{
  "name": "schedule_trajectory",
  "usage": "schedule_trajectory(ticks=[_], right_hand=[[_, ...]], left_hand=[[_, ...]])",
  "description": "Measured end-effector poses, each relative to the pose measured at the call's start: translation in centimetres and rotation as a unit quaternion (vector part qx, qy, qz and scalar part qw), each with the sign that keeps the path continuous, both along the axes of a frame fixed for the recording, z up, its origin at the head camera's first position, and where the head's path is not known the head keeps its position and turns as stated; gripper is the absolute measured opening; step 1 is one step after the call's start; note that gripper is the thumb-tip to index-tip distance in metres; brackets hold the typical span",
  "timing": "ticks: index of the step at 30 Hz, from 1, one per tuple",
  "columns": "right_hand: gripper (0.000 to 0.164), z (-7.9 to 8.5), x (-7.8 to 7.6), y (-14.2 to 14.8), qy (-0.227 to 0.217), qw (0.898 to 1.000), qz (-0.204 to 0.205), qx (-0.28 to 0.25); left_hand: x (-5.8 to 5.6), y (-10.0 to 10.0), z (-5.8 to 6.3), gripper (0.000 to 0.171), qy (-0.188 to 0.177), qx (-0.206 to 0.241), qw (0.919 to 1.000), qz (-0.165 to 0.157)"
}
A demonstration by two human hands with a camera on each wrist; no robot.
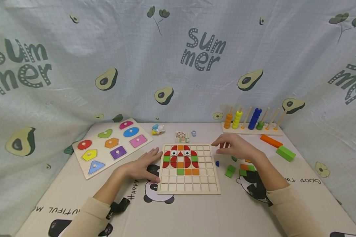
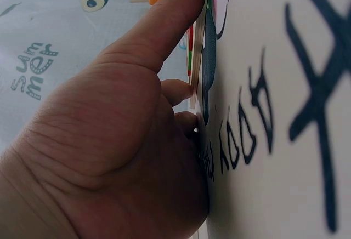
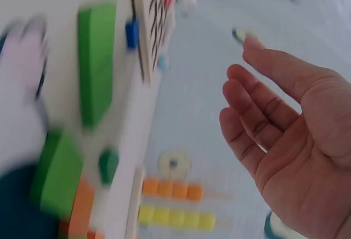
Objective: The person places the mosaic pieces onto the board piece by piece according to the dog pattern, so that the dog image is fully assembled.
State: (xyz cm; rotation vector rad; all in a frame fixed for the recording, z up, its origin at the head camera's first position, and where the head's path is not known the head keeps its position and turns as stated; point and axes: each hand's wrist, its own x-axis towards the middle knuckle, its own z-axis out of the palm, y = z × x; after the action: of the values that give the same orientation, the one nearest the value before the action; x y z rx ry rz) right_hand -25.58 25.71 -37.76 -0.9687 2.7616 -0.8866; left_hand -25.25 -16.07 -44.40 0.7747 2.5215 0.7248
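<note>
The square wooden grid board [image 1: 189, 188] lies in from the far edge of the table [image 1: 192, 214]; your left hand [image 1: 140, 167], fingers extended, touches its left side. Near angular green blocks [image 1: 229, 173], your empty right hand [image 1: 237, 147] hovers, loosely curved, off the board's far-right corner.

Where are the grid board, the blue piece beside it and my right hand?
Grid board [image 1: 188, 187], head view: bare bottom-row square.
Blue piece [image 3: 132, 34], right wrist view: its middle.
Right hand [image 1: 238, 146], head view: back of the hand.
</note>
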Motion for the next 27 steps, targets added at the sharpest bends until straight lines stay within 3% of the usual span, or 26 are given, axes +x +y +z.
schedule_trajectory(ticks=[7, 14, 18, 27], right_hand=[[0.026, -0.8, -0.5, 5.3, -0.043, 0.998, -0.039, 0.005], [0.026, -3.3, -1.6, 7.5, -0.145, 0.989, 0.009, -0.011], [0.030, -4.0, -1.9, 7.4, -0.146, 0.989, 0.011, 0.003], [0.021, -3.8, -1.5, 7.4, -0.113, 0.992, -0.045, 0.027]], left_hand=[[-0.1, 0.0, -0.2, 0.110, 0.001, -0.007, 1.0000, 0.002], [-0.1, 0.0, -0.3, 0.110, -0.001, -0.006, 1.0000, 0.002], [-0.2, 0.0, -0.2, 0.110, -0.002, -0.006, 1.0000, 0.002], [-0.2, 0.1, -0.2, 0.110, -0.002, -0.011, 0.9999, -0.002]])
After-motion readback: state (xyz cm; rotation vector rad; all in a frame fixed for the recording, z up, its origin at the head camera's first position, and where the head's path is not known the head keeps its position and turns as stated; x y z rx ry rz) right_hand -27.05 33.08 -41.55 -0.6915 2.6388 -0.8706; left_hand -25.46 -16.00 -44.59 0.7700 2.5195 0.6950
